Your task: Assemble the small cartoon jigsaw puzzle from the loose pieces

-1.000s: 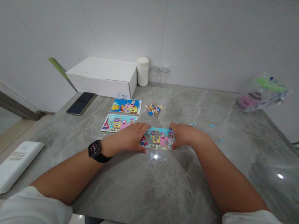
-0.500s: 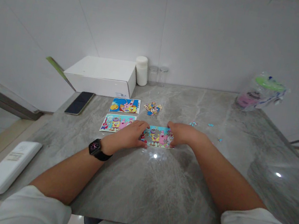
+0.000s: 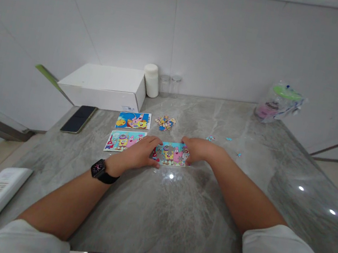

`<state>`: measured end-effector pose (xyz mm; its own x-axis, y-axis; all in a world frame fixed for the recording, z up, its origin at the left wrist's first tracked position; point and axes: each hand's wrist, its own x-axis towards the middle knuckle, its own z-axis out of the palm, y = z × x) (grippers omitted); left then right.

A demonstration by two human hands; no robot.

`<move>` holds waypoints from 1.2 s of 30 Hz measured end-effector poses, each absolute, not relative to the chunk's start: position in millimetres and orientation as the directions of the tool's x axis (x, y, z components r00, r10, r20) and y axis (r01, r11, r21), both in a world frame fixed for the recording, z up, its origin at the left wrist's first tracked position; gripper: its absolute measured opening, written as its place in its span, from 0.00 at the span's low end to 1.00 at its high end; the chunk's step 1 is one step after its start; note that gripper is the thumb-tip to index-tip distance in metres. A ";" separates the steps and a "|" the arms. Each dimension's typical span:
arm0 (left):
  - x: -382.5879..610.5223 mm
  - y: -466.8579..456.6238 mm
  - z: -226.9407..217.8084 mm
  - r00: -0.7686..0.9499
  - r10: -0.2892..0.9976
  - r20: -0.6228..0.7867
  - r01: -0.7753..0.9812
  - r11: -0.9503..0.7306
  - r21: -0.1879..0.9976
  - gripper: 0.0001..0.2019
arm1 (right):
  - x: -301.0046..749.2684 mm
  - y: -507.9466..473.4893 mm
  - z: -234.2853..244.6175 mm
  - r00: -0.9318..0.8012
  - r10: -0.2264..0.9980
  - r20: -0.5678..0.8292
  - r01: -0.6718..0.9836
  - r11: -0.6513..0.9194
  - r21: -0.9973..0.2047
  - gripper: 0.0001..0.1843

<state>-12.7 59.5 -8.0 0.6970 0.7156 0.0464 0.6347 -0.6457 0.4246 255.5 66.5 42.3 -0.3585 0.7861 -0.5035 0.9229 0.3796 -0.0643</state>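
head view | left hand (image 3: 138,152) has its fingers curled over the left end of the puzzle (image 3: 171,153), holding it | right hand (image 3: 200,149) same deal on the right end | puzzle lies flat mid-table (image 3: 174,213), picture cards (image 3: 125,141) just left, loose pieces (image 3: 165,122) behind

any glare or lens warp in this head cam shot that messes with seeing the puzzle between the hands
Head view: soft even light; three small glare spots on the table, the nearest just short of the puzzle, not on it; wide-angle warp bends the wall seams and splays the table edges; the puzzle between left hand and right hand is readable, loose pieces beyond look tiny.
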 end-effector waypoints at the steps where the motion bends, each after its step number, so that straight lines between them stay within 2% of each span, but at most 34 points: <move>1: -12.6 59.5 -7.9 0.696 0.717 0.050 0.634 -0.645 0.426 0.36 | 256.1 66.4 42.2 -0.366 0.784 -0.501 0.920 0.384 -0.071 0.47; 6: -11.3 58.4 -3.8 0.690 0.721 0.063 0.628 -0.640 0.442 0.36 | 269.4 71.4 49.7 -0.418 0.789 -0.450 0.908 0.381 -0.175 0.41; 9: -8.8 58.0 -0.3 0.674 0.726 0.133 0.606 -0.647 0.463 0.31 | 293.9 80.6 64.6 -0.403 0.850 -0.341 0.907 0.320 -0.274 0.34; 12: -5.2 57.3 -0.5 0.632 0.737 0.239 0.591 -0.658 0.466 0.23 | 330.7 89.6 82.3 -0.243 0.959 -0.145 0.944 0.200 -0.262 0.24; 16: -1.5 54.8 -8.8 0.562 0.754 0.340 0.612 -0.656 0.443 0.12 | 380.5 91.5 99.6 -0.035 0.998 0.056 0.953 0.050 -0.297 0.17; 21: 0.4 52.3 -15.8 0.564 0.754 0.337 0.620 -0.656 0.430 0.14 | 410.4 75.3 117.4 0.086 0.976 0.202 0.906 0.008 -0.423 0.13; 24: 0.9 51.9 -14.5 0.565 0.754 0.335 0.612 -0.655 0.444 0.14 | 415.9 61.3 126.4 0.110 0.960 0.259 0.890 0.021 -0.456 0.11; 26: 0.8 52.1 -14.0 0.564 0.755 0.335 0.610 -0.654 0.447 0.14 | 420.4 52.7 127.2 0.114 0.962 0.250 0.896 0.010 -0.445 0.10; 29: 0.5 52.7 -15.7 0.562 0.748 0.354 0.601 -0.663 0.446 0.15 | 431.0 40.5 116.7 0.067 0.985 0.158 0.917 0.002 -0.398 0.10; 33: 0.5 53.7 -20.3 0.559 0.736 0.381 0.590 -0.676 0.441 0.16 | 445.4 20.7 86.8 -0.052 0.997 -0.060 0.946 0.030 -0.323 0.10; 36: 0.5 54.2 -22.7 0.558 0.732 0.392 0.589 -0.681 0.435 0.17 | 450.0 3.5 62.0 -0.064 0.974 -0.215 0.960 0.002 -0.280 0.10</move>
